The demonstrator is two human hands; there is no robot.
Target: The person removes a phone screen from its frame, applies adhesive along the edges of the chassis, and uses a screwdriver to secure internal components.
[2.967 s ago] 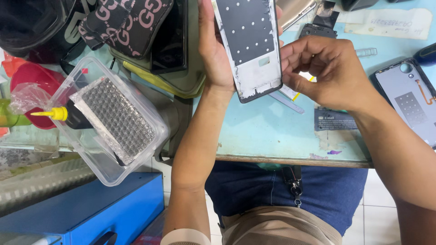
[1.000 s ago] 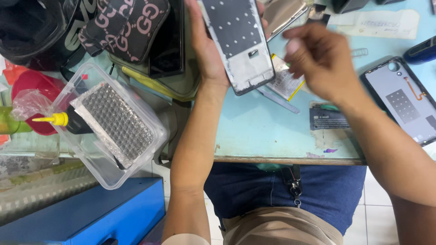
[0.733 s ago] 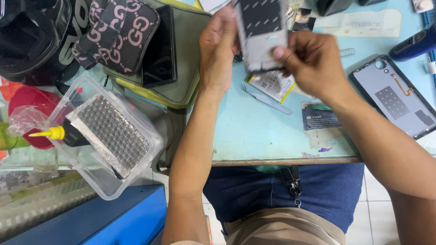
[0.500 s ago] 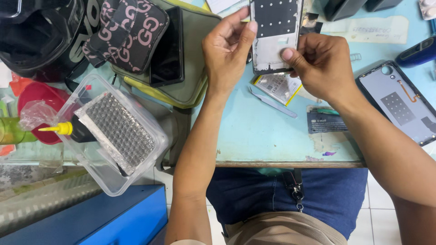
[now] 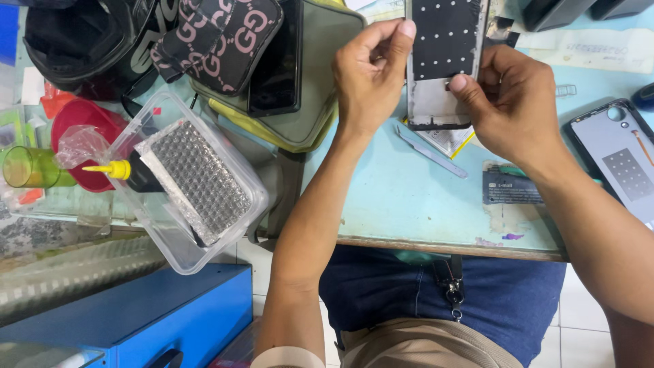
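Note:
A phone frame (image 5: pixel 444 65), black inside with a pale lower part, is held upright over the light blue table (image 5: pixel 409 204). My left hand (image 5: pixel 371 71) grips its left edge with thumb and fingers. My right hand (image 5: pixel 507 102) holds its right edge, thumb pressed on the lower part of the frame. Under the frame lie metal tweezers (image 5: pixel 430 151) and a small pale part with a yellow strip (image 5: pixel 451 140).
A phone back cover (image 5: pixel 616 160) lies at the right. A dark card (image 5: pixel 511 187) lies near the table's front edge. To the left are an olive pouch with a black phone (image 5: pixel 276 58), a patterned bag (image 5: pixel 218 34), a clear plastic box (image 5: pixel 194 180), a yellow-tipped bottle (image 5: pixel 119 170) and a blue case (image 5: pixel 129 313).
Both hands have lifted the phone frame away from me toward the far side of the table. My right hand has come onto the frame and now pinches its lower right edge.

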